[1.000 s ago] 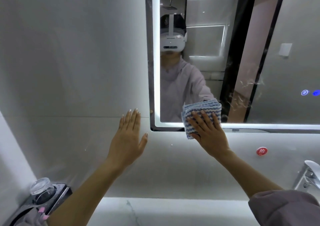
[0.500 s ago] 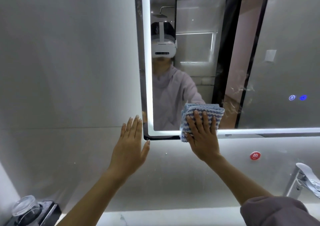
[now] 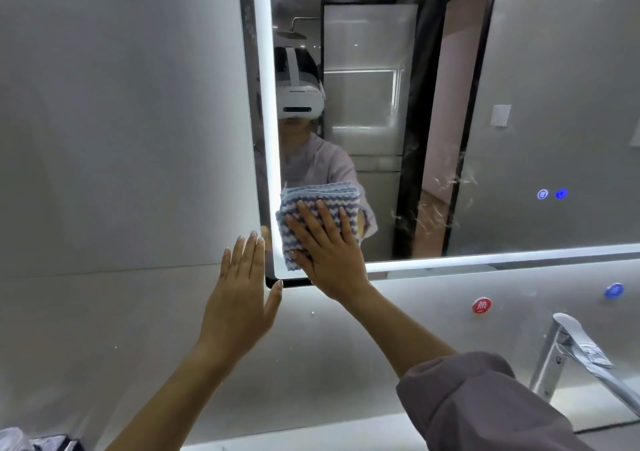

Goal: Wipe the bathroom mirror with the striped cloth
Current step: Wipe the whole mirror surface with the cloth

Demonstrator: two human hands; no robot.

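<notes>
The right hand (image 3: 329, 253) lies flat with straight fingers, pressing the folded striped cloth (image 3: 318, 196) against the mirror (image 3: 519, 139) at its lower left corner. Just left of it, the left hand (image 3: 242, 298) rests flat and spread on the wall (image 3: 121, 139). Right of the right hand, below the mirror, a round red sticker (image 3: 481, 305) reads "热". Farther right, the writing on a blue sticker (image 3: 613, 290) is too blurred to read. A tap (image 3: 575, 346) stands beneath them.

cloth (image 3: 320, 196) — nubby woven | mirror (image 3: 519, 139) — glossy glass, smeared | faucet (image 3: 575, 343) — polished metal
</notes>
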